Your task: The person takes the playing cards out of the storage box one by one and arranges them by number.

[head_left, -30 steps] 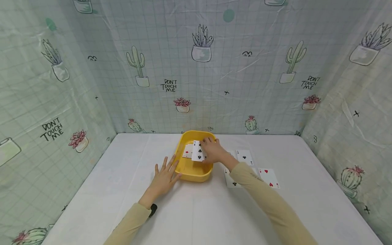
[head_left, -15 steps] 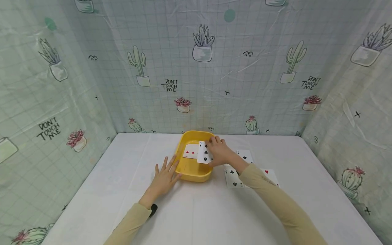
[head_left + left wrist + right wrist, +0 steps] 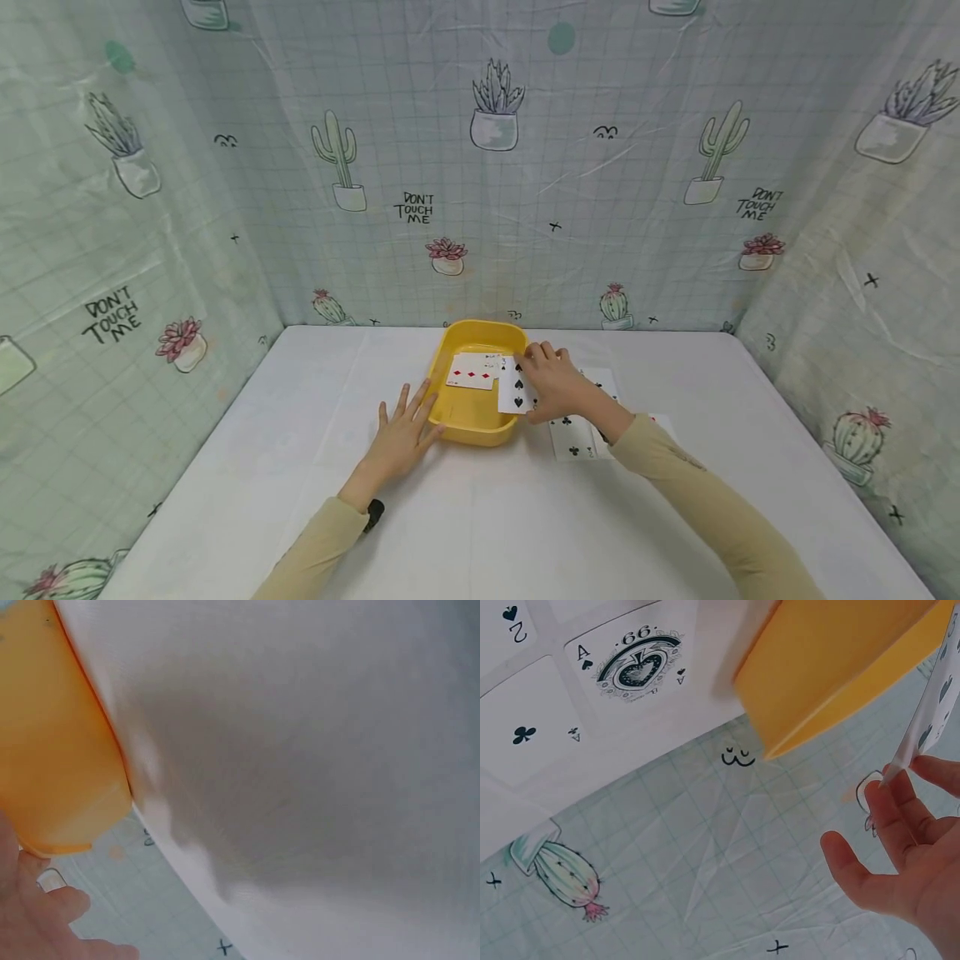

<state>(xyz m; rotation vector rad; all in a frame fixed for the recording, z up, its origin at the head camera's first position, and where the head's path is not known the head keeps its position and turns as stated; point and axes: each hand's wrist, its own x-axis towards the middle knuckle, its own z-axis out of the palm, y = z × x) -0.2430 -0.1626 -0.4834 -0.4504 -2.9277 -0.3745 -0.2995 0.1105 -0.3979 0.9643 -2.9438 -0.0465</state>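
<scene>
In the head view, my right hand (image 3: 557,383) pinches a playing card, the three of spades (image 3: 517,396), over the right rim of a yellow tub (image 3: 472,425). The right wrist view shows the same card (image 3: 934,697) nearly edge-on between thumb and fingers. My left hand (image 3: 397,437) lies with spread fingers against the tub's left side. At the lower left of the left wrist view are that hand's fingers, one with a ring, by the tub's orange-looking wall (image 3: 60,742). Inside the tub, a three of diamonds (image 3: 468,382) lies overlapping a black-suited card.
Right of the tub, several cards lie face up on the white table (image 3: 472,517), including a two of clubs (image 3: 573,442). The right wrist view shows an ace of spades (image 3: 630,660) and an ace of clubs (image 3: 525,750). Behind stands a cactus-print cloth (image 3: 555,183).
My right hand has moved right and slightly nearer with the three of spades, from over the tub's middle to its right rim, uncovering more of the cards inside. My left hand stays put.
</scene>
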